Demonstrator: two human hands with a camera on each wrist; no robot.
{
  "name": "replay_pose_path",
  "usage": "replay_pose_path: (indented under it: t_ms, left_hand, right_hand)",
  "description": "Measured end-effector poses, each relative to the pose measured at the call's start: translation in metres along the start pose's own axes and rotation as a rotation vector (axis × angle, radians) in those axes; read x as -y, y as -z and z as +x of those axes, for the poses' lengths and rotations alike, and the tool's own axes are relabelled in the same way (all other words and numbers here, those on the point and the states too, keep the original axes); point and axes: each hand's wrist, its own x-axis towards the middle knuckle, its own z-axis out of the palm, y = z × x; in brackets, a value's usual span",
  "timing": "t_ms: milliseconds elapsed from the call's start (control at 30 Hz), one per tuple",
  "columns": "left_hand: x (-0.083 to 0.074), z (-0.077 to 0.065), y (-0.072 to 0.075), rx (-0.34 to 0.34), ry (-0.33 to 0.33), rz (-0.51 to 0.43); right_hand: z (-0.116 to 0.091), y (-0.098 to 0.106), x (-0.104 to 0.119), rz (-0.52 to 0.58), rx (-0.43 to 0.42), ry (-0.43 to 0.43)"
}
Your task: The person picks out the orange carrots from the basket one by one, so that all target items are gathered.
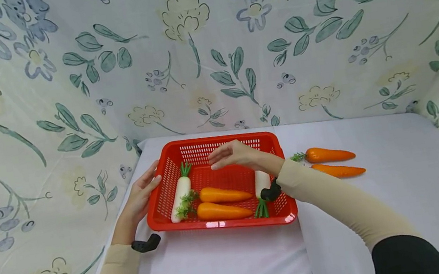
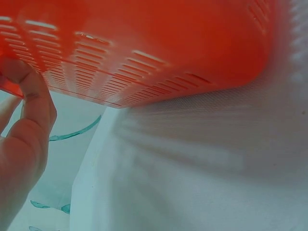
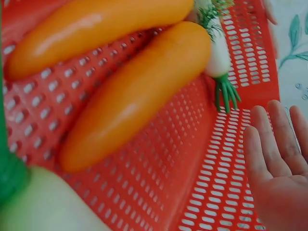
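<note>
In front of me, near the centre of the head view, a red basket [image 1: 224, 225] sits on a white-covered table [image 1: 226, 268]. The person's left hand [image 1: 143, 195] grips its left rim, and the left wrist view shows fingers bent at that edge. The right hand [image 1: 235, 153] hangs over the upper middle of the basket, its fingers stretched out straight, palm and fingers showing at the right of the right wrist view.

Inside, the left radish [image 1: 182, 198] slants along the left wall, leaves toward the top of the frame. The right radish [image 1: 262, 179] lies by the right wall, leaves toward the bottom and partly hidden by the right wrist camera [image 1: 271, 191]. Between them the upper carrot [image 1: 225, 194] and the lower carrot [image 1: 224, 210] lie side by side, their feathery greens against the left radish. Right of the basket, the far carrot [image 1: 330, 154] and the near carrot [image 1: 339, 170] lie on the table. A flowered curtain [image 1: 191, 89] fills the upper frame.
</note>
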Motion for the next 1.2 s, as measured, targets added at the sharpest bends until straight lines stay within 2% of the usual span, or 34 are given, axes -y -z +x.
replay_pose_path:
  t_ms: [233,600,867,1200]
  left_hand:
    - [-0.002,0.001,-0.001,-0.005,0.001,-0.007]
    - [0.0,0.002,0.0,-0.011,-0.007,0.005]
    - [0.001,0.0,0.0,-0.005,0.001,0.003]
    - [0.001,0.0,-0.001,-0.012,0.005,-0.004]
  right_hand:
    - [0.008,-0.019,-0.014,0.027,0.005,-0.036]
    - [0.012,-0.037,-0.028,-0.007,0.009,-0.097]
    - [0.01,-0.046,-0.034,-0.118,0.015,-0.157]
    - [0.01,-0.049,-0.038,-0.228,0.007,-0.19]
